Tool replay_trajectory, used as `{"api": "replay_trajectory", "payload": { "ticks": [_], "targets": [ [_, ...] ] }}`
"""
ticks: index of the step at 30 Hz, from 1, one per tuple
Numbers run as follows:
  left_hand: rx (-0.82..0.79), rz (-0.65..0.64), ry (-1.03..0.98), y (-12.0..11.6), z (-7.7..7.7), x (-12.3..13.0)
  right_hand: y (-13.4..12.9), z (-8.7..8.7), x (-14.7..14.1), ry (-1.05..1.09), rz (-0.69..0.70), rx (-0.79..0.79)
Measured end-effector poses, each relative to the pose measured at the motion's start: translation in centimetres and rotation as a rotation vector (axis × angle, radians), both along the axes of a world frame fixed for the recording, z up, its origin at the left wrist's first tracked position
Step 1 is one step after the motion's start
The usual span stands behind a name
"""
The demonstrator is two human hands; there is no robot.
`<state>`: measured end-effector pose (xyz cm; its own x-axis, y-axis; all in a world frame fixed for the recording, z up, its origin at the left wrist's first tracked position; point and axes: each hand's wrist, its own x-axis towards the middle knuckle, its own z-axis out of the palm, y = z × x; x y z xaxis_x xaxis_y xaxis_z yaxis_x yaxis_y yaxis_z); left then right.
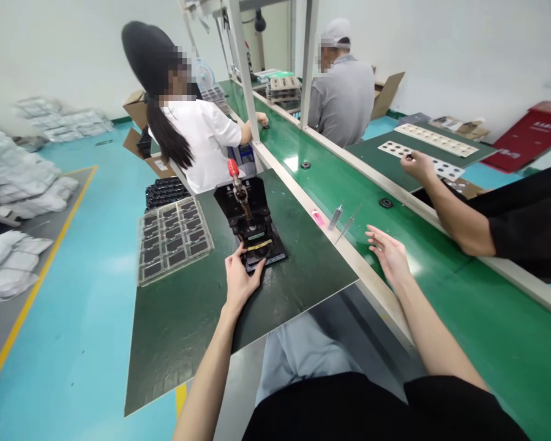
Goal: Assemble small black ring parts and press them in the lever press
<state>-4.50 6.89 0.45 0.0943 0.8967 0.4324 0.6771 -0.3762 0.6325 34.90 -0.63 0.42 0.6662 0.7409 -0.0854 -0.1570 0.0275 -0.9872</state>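
My left hand (242,275) is at the front of a black toggle-clamp fixture (252,236), thumb and fingers set about its near edge. The fixture has a red-tipped lever (233,168) standing up and a yellow strip across its middle. Whatever lies under my left fingertips is hidden. Over the green conveyor belt (441,294), my right hand (390,254) hovers with fingers apart and slightly curled, nothing visible in it. A round black part (386,203) lies on the belt just beyond that hand; another round black part (305,165) is farther up the belt.
Left of the fixture, a clear tray (174,239) of dark parts rests on the green tabletop (183,331). Thin tools (336,217) and a pink item (318,217) lie on the belt's pale rail. A co-worker's hand (417,166) works over a white perforated strip (441,168); two other people are farther back.
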Motion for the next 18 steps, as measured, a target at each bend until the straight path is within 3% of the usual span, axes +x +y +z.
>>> {"api": "replay_trajectory", "payload": {
  "ticks": [5, 10, 18],
  "targets": [
    [0.001, -0.006, 0.026, 0.0, 0.2, -0.1, -2.2, 0.6, -1.0, -0.077, 0.090, -0.051],
    [-0.007, -0.007, 0.048, 0.0, 0.2, -0.2, -2.2, 1.3, -2.0, -0.217, 0.209, -0.110],
    [-0.016, -0.017, 0.026, 0.0, 0.4, 0.0, -1.8, 1.1, -3.1, -0.599, 0.118, -0.185]
  ]
}}
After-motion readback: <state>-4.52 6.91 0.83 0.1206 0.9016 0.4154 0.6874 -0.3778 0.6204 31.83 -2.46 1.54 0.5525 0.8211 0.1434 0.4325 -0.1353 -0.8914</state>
